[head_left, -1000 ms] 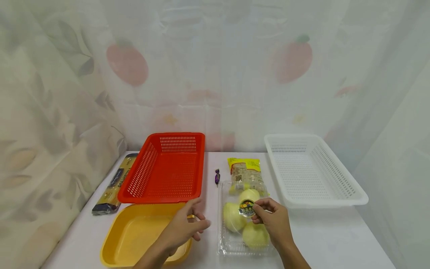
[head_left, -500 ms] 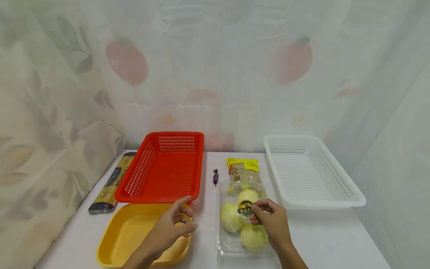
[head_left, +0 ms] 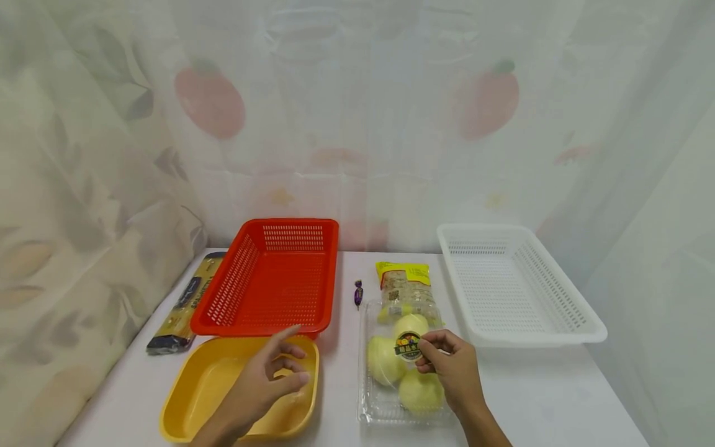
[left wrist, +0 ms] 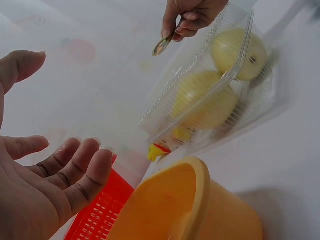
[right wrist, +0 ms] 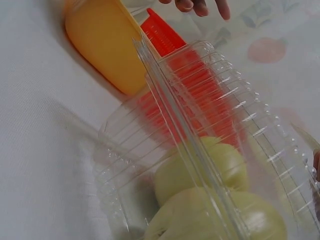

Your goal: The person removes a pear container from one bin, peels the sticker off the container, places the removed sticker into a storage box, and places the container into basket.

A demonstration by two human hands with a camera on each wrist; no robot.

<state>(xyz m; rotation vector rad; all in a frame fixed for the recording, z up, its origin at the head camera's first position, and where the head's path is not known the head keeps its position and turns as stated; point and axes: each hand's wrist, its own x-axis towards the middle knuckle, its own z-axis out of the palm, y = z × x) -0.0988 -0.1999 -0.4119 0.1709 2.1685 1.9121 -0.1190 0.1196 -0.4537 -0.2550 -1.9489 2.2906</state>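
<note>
My right hand pinches the edge of a round fruit sticker between thumb and fingers. In the left wrist view the sticker is tilted, seen almost edge-on, above the lid. Beneath it stands a clear plastic clamshell box, its lid down, with 3 pale yellow-green round fruits inside. Over the yellow basin hovers my left hand, fingers loosely bent and holding nothing. The left wrist view shows that hand's palm and spread fingers.
Behind the clamshell lies a yellow-topped bag, with a purple wrapped candy to its left. A red basket is at back left beside a spaghetti pack. At right sits a white basket.
My left hand has drawn back to the left, further over the yellow basin. The right hand stays nearly still with the sticker, whose printed face has turned slightly.
</note>
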